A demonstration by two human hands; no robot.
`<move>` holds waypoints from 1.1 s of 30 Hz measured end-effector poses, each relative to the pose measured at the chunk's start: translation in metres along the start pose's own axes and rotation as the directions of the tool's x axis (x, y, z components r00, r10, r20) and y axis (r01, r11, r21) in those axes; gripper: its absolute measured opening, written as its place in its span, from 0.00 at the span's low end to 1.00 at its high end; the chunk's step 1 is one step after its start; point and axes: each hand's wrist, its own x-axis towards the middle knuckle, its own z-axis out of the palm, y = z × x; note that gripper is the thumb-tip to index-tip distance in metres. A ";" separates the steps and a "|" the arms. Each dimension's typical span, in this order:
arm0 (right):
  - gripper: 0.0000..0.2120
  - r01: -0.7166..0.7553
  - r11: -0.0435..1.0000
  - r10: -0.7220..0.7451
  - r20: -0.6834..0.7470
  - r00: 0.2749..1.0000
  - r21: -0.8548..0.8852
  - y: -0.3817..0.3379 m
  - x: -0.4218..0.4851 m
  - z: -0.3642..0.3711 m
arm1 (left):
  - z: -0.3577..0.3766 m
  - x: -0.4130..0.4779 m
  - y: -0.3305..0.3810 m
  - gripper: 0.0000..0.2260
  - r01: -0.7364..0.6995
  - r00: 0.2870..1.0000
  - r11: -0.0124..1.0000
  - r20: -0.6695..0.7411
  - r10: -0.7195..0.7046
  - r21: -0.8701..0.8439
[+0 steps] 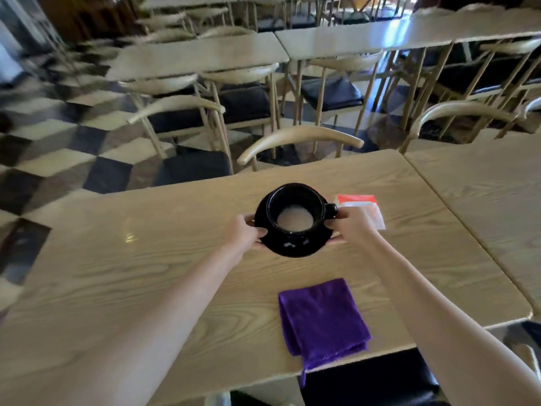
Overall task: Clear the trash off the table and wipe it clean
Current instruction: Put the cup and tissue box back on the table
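Note:
A black cup [295,208] with pale liquid at its bottom stands on a black saucer [294,244]. My left hand [244,232] grips the saucer's left rim and my right hand [355,222] grips its right rim, just below the cup's handle. Whether the saucer rests on the wooden table [140,276] or is held just above it I cannot tell. An orange and white paper wrapper [366,205] lies on the table behind my right hand, partly hidden by it. A folded purple cloth [322,317] lies near the table's front edge, one corner hanging over.
A second wooden table [491,194] adjoins on the right. A wooden chair [298,139] is tucked in at the far side, and a dark seat cushion [369,379] shows below the near edge. Rows of tables and chairs stand beyond on a checkered floor [58,159].

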 end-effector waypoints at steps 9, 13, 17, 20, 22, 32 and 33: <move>0.13 0.098 0.987 -0.073 0.190 0.979 -0.127 -0.042 0.011 0.146 | -0.148 -0.031 -0.015 0.20 0.008 0.982 0.990 -0.186 -0.035 -0.142; 0.17 0.138 0.980 -0.091 0.290 0.953 -0.146 -0.053 0.012 0.217 | -0.214 -0.038 -0.032 0.18 0.012 0.963 0.984 -0.262 -0.059 -0.179; 0.18 0.138 0.978 -0.072 0.369 0.927 -0.155 -0.057 0.015 0.289 | -0.282 -0.034 -0.049 0.17 0.046 0.943 0.975 -0.312 -0.114 -0.219; 0.16 0.113 0.979 -0.039 0.385 0.922 -0.171 -0.058 0.021 0.336 | -0.327 -0.028 -0.059 0.16 0.056 0.934 0.971 -0.330 -0.133 -0.232; 0.14 0.097 0.979 -0.023 0.381 0.924 -0.178 -0.058 0.028 0.363 | -0.352 -0.022 -0.063 0.16 0.065 0.933 0.972 -0.331 -0.139 -0.225; 0.14 0.014 0.985 0.042 0.322 0.946 -0.170 -0.053 0.069 0.468 | -0.445 0.032 -0.072 0.18 0.127 0.940 0.976 -0.292 -0.176 -0.179; 0.15 0.005 0.985 0.050 0.313 0.948 -0.171 -0.053 0.074 0.476 | -0.452 0.038 -0.073 0.18 0.132 0.939 0.976 -0.294 -0.179 -0.174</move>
